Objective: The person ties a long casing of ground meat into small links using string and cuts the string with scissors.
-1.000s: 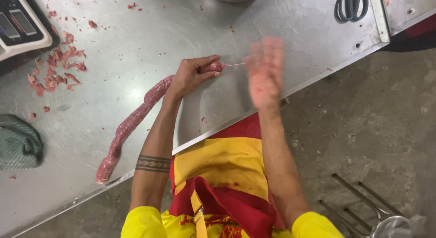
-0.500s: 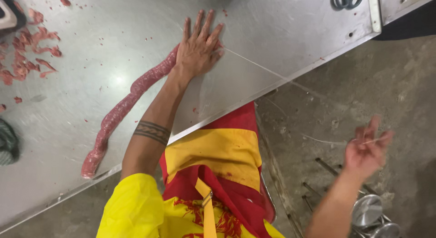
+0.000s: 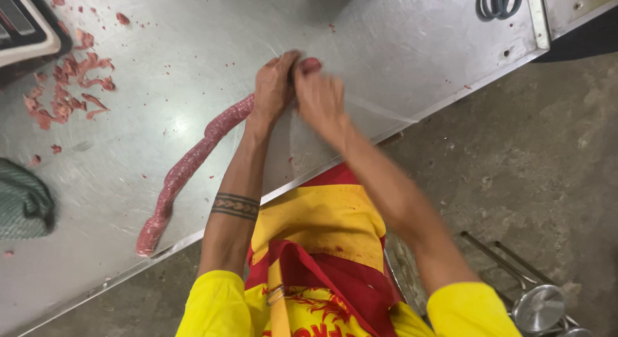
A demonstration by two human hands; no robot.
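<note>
Head view: left hand (image 3: 273, 86) and right hand (image 3: 318, 95) both close on the upper end of the raw sausage (image 3: 193, 160), which lies across the steel table (image 3: 399, 47). Thin string (image 3: 380, 110) trails right of that end. Judgement: keep the string taut, casing pinched. No containers visible; meat scraps (image 3: 64, 95) lie loose.

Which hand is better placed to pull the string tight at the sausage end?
Probably the right hand: it sits at the tip of the sausage where the string runs off, while the left hand pins the end down.
</note>
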